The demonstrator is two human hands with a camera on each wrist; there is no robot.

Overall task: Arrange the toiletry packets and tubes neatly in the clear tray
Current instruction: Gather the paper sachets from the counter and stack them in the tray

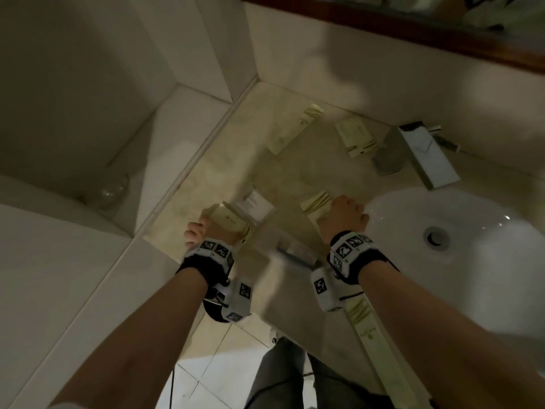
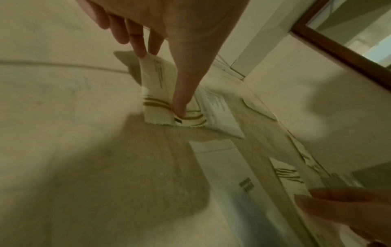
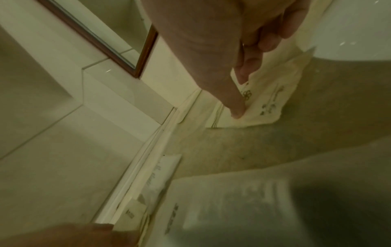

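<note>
Left hand (image 1: 206,231) pinches a striped packet (image 1: 233,221) near the counter's (image 1: 236,160) left edge, right hand (image 1: 346,215) pinches another packet (image 1: 317,203) beside the sink (image 1: 472,231).

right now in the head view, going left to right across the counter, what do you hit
left hand gripping cream packets → long packet at the back → right hand gripping a striped packet → flat packet → faucet → sink
</note>
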